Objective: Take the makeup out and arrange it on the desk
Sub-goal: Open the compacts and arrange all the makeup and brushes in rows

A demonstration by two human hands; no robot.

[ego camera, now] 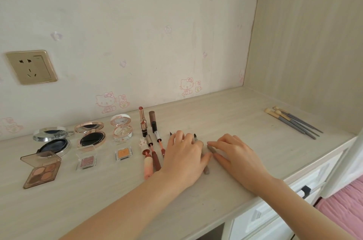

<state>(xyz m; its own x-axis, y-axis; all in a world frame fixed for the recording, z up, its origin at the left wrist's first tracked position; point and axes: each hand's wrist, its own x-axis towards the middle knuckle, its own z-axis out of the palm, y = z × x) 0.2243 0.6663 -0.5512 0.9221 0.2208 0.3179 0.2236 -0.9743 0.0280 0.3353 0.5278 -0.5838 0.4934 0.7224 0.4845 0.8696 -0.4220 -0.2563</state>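
The left grip [184,153] lies flat on the surface [245,114] with loose fingers, on top of thin pens. Two dark pen tips [195,136] poke out past its fingers. The right grip [235,156] is flat too. Its straight fingers touch a grey pencil [206,170] lying between both grips.

Just left of the left grip are lip tubes [147,161], partly hidden, and two standing lipsticks [142,121]. Further left are three open round cases [91,135], two small square pots [123,153] and one four-colour box [42,169]. Far right of the right grip lie four brushes [294,121]. Any writing is too small to read.
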